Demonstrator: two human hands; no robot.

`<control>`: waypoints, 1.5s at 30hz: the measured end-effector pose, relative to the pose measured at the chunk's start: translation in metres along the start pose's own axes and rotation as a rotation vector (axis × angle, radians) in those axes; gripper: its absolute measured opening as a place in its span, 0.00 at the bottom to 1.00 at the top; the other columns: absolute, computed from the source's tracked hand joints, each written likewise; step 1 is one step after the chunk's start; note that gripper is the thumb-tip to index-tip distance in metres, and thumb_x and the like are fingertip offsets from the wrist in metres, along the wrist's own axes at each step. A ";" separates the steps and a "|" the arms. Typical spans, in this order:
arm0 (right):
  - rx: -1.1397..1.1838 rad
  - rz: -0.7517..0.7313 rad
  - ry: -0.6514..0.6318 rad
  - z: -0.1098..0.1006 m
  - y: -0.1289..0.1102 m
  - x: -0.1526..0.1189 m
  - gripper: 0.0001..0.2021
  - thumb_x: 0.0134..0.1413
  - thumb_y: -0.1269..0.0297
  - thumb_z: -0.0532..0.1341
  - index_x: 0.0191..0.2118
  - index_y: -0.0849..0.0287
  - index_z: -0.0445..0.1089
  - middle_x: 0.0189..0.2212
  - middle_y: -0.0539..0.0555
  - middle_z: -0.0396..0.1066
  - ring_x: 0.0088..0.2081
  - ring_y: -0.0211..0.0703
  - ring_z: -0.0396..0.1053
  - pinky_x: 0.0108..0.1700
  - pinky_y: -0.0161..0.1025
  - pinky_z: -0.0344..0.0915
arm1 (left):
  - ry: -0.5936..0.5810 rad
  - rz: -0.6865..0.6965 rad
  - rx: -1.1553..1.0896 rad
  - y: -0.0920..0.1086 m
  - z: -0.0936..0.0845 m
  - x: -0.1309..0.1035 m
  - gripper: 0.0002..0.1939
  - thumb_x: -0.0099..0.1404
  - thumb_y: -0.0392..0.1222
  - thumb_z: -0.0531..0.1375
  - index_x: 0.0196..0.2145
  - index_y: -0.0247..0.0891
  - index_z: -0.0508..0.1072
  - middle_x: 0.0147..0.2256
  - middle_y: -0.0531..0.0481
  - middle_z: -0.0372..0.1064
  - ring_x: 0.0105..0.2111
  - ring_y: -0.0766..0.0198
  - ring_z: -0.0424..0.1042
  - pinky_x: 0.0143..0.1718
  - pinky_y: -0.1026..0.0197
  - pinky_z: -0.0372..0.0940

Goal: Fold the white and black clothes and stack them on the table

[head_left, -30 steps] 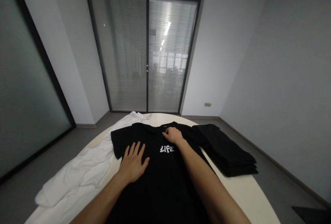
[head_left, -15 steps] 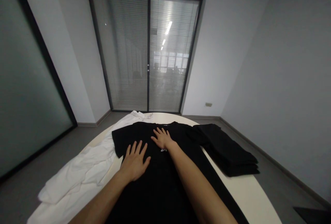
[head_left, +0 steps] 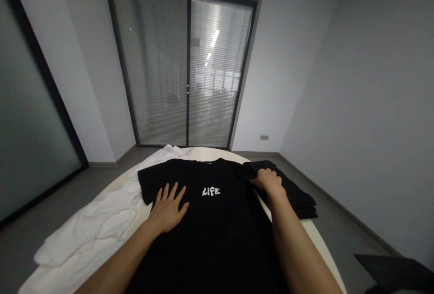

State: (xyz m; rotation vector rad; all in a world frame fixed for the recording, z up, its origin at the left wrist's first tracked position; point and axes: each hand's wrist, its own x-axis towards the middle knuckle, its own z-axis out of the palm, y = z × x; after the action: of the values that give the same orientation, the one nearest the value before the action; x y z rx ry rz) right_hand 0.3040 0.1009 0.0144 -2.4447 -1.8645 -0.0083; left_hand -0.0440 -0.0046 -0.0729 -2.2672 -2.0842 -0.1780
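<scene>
A black T-shirt (head_left: 210,230) lies spread flat, collar away from me, with white lettering "LIFE" (head_left: 210,191) on its chest. My left hand (head_left: 168,210) rests palm down on the shirt's left side, fingers spread. Over at the right sleeve, my right hand (head_left: 269,181) has its fingers bent and its thumb inward, closed on the sleeve cloth; the fingertips are partly hidden. Just beyond that hand is a stack of folded black garments (head_left: 298,196), which the sleeve meets or overlaps.
White cloth garments (head_left: 91,221) lie along the left of the pale round table (head_left: 322,244) and hang over its edge. A dark flat object (head_left: 396,269) is at the lower right, off the table. Behind stand a glass door with blinds (head_left: 183,72) and grey walls.
My right hand has moved from the chest of the shirt to its right sleeve and closed there, uncovering the lettering. My left hand stays on the shirt. The view has shifted slightly right.
</scene>
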 end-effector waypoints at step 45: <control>0.447 -0.004 0.194 -0.014 0.016 0.024 0.23 0.53 0.56 0.64 0.53 0.60 0.69 0.46 0.63 0.75 0.48 0.54 0.74 0.46 0.42 0.68 | 0.032 0.015 -0.008 -0.008 0.019 0.005 0.32 0.71 0.59 0.46 0.69 0.48 0.54 0.69 0.44 0.48 0.68 0.39 0.45 0.65 0.39 0.44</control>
State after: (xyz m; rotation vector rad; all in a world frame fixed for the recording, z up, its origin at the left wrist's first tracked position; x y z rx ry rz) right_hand 0.3268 0.1190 0.0284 -2.0579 -1.5854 0.1481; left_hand -0.0503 0.0032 -0.0910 -2.2678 -2.0547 -0.2207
